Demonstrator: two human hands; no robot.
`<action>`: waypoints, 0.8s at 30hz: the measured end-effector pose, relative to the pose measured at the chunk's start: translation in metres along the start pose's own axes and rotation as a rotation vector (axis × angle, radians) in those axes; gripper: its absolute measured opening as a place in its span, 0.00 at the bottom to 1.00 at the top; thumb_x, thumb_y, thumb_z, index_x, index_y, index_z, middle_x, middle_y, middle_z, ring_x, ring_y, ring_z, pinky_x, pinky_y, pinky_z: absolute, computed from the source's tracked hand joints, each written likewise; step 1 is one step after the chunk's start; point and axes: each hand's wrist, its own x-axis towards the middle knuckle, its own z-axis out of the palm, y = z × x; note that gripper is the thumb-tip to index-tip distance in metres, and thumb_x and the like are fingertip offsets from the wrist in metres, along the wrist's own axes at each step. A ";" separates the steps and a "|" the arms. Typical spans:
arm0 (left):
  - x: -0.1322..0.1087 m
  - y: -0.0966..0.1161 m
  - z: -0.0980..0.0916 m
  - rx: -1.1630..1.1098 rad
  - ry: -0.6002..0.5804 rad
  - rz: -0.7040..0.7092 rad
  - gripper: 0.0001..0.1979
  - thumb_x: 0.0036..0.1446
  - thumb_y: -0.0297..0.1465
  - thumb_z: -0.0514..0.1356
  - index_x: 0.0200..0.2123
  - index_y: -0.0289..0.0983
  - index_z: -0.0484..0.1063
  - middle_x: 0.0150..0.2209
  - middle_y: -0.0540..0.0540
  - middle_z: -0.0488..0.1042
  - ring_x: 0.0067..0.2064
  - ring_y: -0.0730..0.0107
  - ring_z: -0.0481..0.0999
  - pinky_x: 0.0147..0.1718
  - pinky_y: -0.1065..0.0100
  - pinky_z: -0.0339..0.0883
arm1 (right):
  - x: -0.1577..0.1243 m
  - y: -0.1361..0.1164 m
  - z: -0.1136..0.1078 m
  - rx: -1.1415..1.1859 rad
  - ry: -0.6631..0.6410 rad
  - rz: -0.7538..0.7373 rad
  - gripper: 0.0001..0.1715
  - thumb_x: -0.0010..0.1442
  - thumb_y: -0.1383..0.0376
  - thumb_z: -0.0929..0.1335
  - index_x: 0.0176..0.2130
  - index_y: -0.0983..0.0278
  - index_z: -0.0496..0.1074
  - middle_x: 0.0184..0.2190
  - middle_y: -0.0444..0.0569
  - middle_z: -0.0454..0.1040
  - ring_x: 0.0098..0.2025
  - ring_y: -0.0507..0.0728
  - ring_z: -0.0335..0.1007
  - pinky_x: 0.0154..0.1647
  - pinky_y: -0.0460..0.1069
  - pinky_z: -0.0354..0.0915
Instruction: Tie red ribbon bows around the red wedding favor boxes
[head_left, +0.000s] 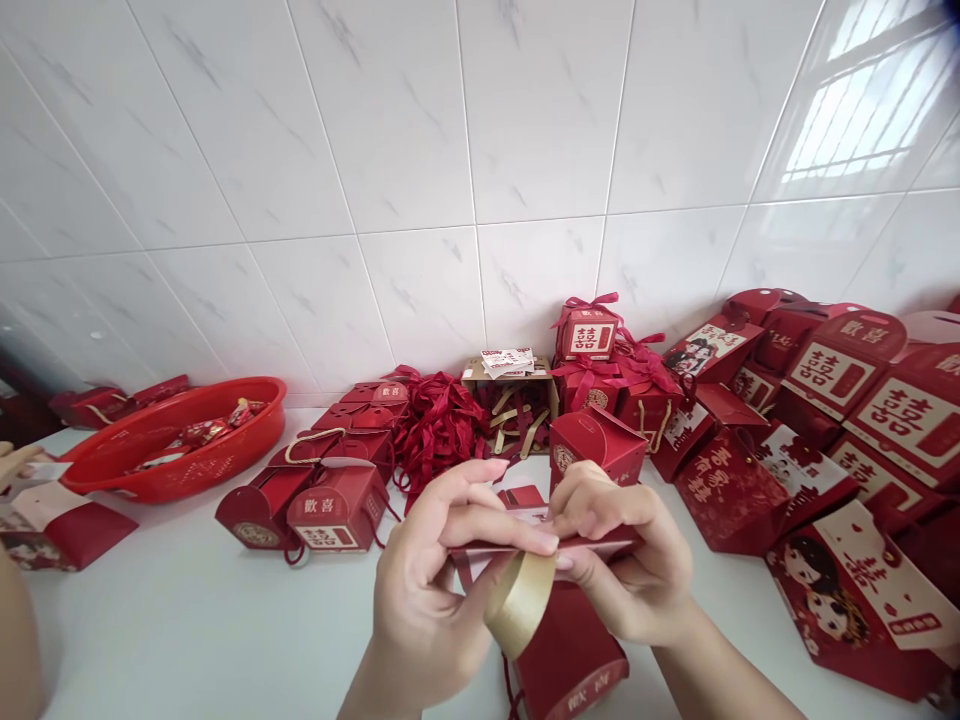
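At the lower centre of the frame we have two hands, both pinching. The left hand [420, 590] closes thumb and forefinger on a red folded carton [619, 544] and on one curled gold strip [523, 605] hanging beneath; the right hand [656, 568] grips the carton's other side between thumb and fingers. The fingers hide much of the carton, so we cannot tell its full shape. Below them, at the bottom centre, lies one red box [574, 650], its upper part covered by the hands.

At the left edge we see another person's hand [16, 468], cut off by the frame, at one red-and-white box [82, 525]; its grip we cannot make out. Just beyond, one red basin [244, 450] holds shiny wrapped pieces [206, 432], too jumbled to count.

Left of centre, two boxes stand foremost in a cluster: one dark red [259, 510], one with a pale printed panel [337, 510]. At the right, many red boxes [847, 365] overlap beyond counting, some cut by the frame.

At mid-frame, beside one heap of red ribbons [442, 420], one small cardboard carton [472, 377] holds gold and dark strips, with white-and-red papers [506, 361] on top. To its right, one ribbon-tied box [589, 337] tops others, partly hidden, against the tiled wall [420, 280]
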 end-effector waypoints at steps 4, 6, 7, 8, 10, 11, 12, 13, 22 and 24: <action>0.001 0.000 -0.001 0.073 0.039 0.036 0.34 0.55 0.23 0.64 0.62 0.46 0.59 0.33 0.52 0.81 0.38 0.70 0.74 0.40 0.72 0.71 | 0.003 -0.009 -0.002 0.032 -0.025 0.210 0.16 0.57 0.73 0.71 0.44 0.58 0.69 0.33 0.46 0.75 0.35 0.55 0.71 0.37 0.51 0.68; 0.002 0.000 -0.003 0.121 0.033 0.023 0.34 0.55 0.22 0.64 0.62 0.47 0.59 0.35 0.51 0.81 0.39 0.70 0.75 0.41 0.71 0.71 | 0.007 -0.013 -0.003 0.034 -0.057 0.315 0.17 0.55 0.71 0.73 0.44 0.57 0.72 0.35 0.45 0.77 0.37 0.54 0.73 0.39 0.48 0.69; 0.003 0.000 -0.005 0.139 0.013 0.016 0.32 0.56 0.22 0.63 0.61 0.47 0.60 0.36 0.50 0.80 0.39 0.70 0.76 0.40 0.71 0.72 | 0.009 -0.014 -0.004 0.035 -0.062 0.356 0.17 0.54 0.70 0.74 0.43 0.57 0.73 0.36 0.44 0.78 0.37 0.53 0.73 0.39 0.47 0.69; 0.004 0.000 -0.007 0.153 -0.022 0.010 0.29 0.57 0.22 0.62 0.60 0.47 0.63 0.38 0.49 0.80 0.40 0.69 0.76 0.39 0.71 0.72 | 0.010 -0.015 -0.004 0.038 -0.055 0.395 0.17 0.53 0.69 0.75 0.42 0.57 0.74 0.36 0.44 0.78 0.37 0.53 0.74 0.39 0.45 0.70; 0.006 0.000 -0.011 0.162 -0.096 0.020 0.22 0.58 0.23 0.61 0.54 0.45 0.69 0.40 0.47 0.79 0.40 0.67 0.77 0.37 0.69 0.71 | 0.013 -0.016 -0.004 0.056 -0.026 0.467 0.13 0.53 0.70 0.75 0.40 0.57 0.76 0.35 0.43 0.79 0.35 0.51 0.75 0.37 0.43 0.70; 0.007 0.000 -0.013 0.160 -0.118 0.033 0.18 0.58 0.24 0.61 0.51 0.43 0.72 0.40 0.46 0.78 0.40 0.66 0.76 0.37 0.68 0.71 | 0.014 -0.017 -0.004 0.063 -0.011 0.493 0.12 0.53 0.70 0.75 0.39 0.57 0.77 0.35 0.43 0.80 0.35 0.51 0.76 0.36 0.42 0.70; 0.008 0.001 -0.014 0.156 -0.122 0.054 0.15 0.57 0.24 0.62 0.47 0.42 0.74 0.39 0.45 0.78 0.40 0.66 0.76 0.37 0.67 0.70 | 0.014 -0.017 -0.003 0.066 -0.009 0.505 0.12 0.53 0.71 0.74 0.38 0.57 0.77 0.34 0.43 0.80 0.35 0.51 0.76 0.36 0.42 0.70; 0.008 0.002 -0.014 0.148 -0.109 0.077 0.12 0.57 0.24 0.62 0.44 0.40 0.76 0.38 0.45 0.77 0.39 0.65 0.75 0.37 0.66 0.70 | 0.014 -0.019 -0.003 0.067 -0.025 0.503 0.13 0.53 0.72 0.74 0.38 0.58 0.77 0.34 0.43 0.80 0.34 0.51 0.76 0.36 0.42 0.70; -0.005 0.019 -0.009 0.326 0.042 0.246 0.12 0.50 0.22 0.67 0.37 0.42 0.76 0.28 0.52 0.76 0.31 0.67 0.71 0.34 0.63 0.67 | 0.011 -0.036 0.013 0.136 -0.126 0.361 0.11 0.51 0.74 0.75 0.37 0.64 0.79 0.31 0.49 0.79 0.30 0.52 0.74 0.32 0.45 0.71; -0.007 0.020 -0.008 0.337 0.137 0.277 0.15 0.50 0.29 0.68 0.43 0.45 0.76 0.34 0.50 0.77 0.39 0.61 0.72 0.41 0.57 0.68 | 0.010 -0.038 0.013 0.103 -0.068 0.327 0.09 0.53 0.72 0.74 0.37 0.63 0.79 0.31 0.49 0.79 0.30 0.53 0.74 0.31 0.47 0.71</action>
